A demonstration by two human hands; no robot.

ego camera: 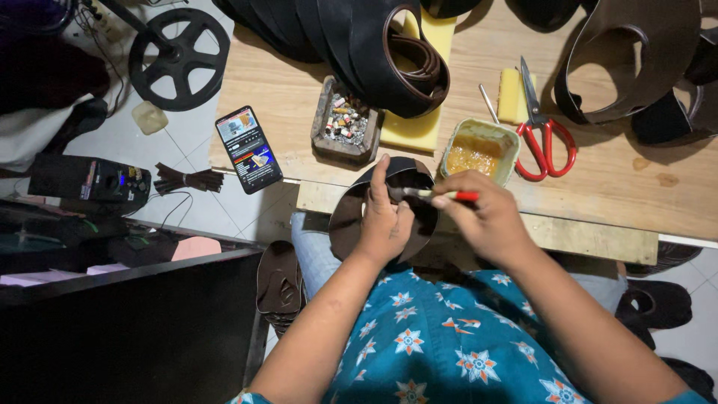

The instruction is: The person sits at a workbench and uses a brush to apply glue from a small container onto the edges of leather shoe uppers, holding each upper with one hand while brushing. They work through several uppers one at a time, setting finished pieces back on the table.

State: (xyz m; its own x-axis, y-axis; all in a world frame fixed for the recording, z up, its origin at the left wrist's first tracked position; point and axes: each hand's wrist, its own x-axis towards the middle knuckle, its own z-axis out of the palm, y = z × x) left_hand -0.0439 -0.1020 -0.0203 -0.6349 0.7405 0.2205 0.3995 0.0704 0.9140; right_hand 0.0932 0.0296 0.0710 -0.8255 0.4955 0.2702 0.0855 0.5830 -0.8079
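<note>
My left hand (385, 221) grips a dark brown curved leather piece (345, 217), held at the near edge of the wooden table (598, 179). My right hand (482, 213) holds a small brush with a red handle (449, 195); its bristle end rests on the leather beside my left fingers. A square tub of amber glue (479, 153) stands just beyond my right hand.
Red-handled scissors (542, 127), a yellow sponge block (419, 120) and a tray of small bits (345, 123) lie on the table, with dark leather pieces (628, 60) at the back. A phone (248, 148) overhangs the left edge. Sandals (278, 288) lie on the tiled floor.
</note>
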